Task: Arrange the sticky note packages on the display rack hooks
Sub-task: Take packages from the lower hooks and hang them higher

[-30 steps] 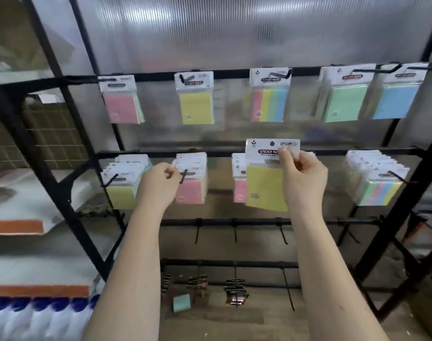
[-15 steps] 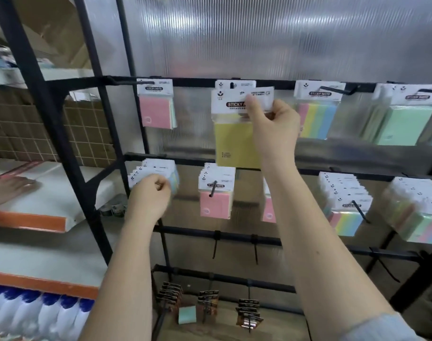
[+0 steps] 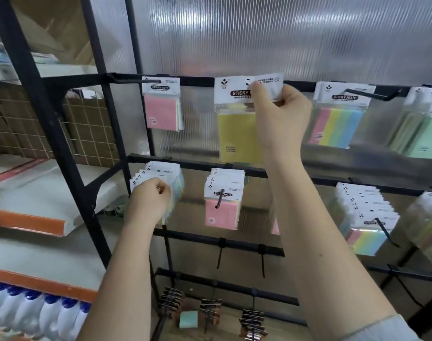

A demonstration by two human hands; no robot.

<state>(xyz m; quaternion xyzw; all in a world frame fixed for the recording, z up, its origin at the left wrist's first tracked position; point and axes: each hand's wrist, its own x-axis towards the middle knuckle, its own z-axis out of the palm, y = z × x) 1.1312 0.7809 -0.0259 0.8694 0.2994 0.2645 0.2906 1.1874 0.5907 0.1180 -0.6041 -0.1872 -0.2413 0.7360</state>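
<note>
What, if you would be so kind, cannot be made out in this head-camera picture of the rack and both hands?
- Head view: the top-row hook behind the yellow sticky note package is hidden by its white header card, so whether it is threaded on is unclear.
- The right hand covers part of the header's printed label.
- The left hand hides what its fingers pinch at the stacked packages.
- The pale green packages are cut off by the right edge.

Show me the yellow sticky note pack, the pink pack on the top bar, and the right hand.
yellow sticky note pack [image 3: 237, 136], head view, on the yellow pad
pink pack [image 3: 160, 112], head view, on the pink pad
right hand [image 3: 281, 114], head view, back of hand
</note>
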